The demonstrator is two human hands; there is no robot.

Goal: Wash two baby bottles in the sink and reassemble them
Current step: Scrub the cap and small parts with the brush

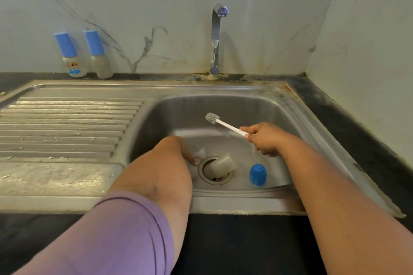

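Two capped baby bottles, one with a printed label (72, 60) and one plain (99, 58), stand on the counter at the back left. In the sink basin (257, 105) a clear bottle body (220, 164) lies on its side over the drain (215, 174). A blue cap (257, 174) stands to its right. My right hand (264, 138) grips the white handle of a bottle brush (223, 123), bristle head up and to the left above the basin. My left hand (176, 149) reaches down to the basin floor, its fingers on a clear teat piece (200, 153); whether they pinch it is hidden.
A chrome tap (216, 38) with a blue tip rises behind the basin; no water runs. The ribbed steel drainboard (64, 127) lies to the left. Dark countertop (348, 118) borders the sink on the right and front, with marble-look walls behind.
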